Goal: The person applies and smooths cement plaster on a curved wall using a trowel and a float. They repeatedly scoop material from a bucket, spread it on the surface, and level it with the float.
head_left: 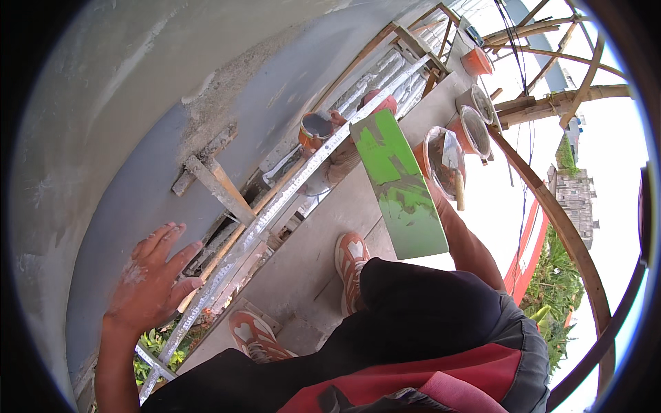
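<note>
My left hand [153, 279], with pale smears on its back, has its fingers spread against or close to the grey wall [131, 206]; contact is not certain. A long green plastering float [396, 182], patched with grey mortar, is held out over the planks at my right side. My right forearm [465, 237] runs up behind it, and the float hides my right hand and its grip. Just beyond the float stands a mortar bucket [432, 148] with a wooden-handled trowel [457, 180] resting in it.
More buckets [475, 129] line the platform's [330, 241] right edge. Between wall and platform runs a metal rail [275, 199]. Below it, another person's hand [337, 118] is at an orange pail [316, 131]. A wooden bracket [219, 182] juts from the wall; bamboo scaffolding [551, 193] curves along the right.
</note>
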Action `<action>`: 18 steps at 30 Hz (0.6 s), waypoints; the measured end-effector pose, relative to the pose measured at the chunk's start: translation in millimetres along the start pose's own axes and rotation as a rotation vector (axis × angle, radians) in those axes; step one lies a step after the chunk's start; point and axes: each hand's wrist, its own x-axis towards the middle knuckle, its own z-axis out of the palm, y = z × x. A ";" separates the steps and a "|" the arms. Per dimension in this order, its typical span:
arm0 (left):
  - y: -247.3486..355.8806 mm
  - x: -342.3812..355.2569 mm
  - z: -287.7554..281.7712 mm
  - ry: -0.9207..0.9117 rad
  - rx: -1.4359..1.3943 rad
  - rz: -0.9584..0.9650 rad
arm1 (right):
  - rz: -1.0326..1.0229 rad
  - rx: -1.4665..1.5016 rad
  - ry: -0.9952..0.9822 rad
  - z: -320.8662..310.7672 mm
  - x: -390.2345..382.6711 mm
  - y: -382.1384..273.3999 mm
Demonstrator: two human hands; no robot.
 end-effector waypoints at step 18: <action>65.0 54.4 -14.0 -0.097 -0.011 0.040 | -0.253 -0.322 -0.285 -59.3 70.4 -3.1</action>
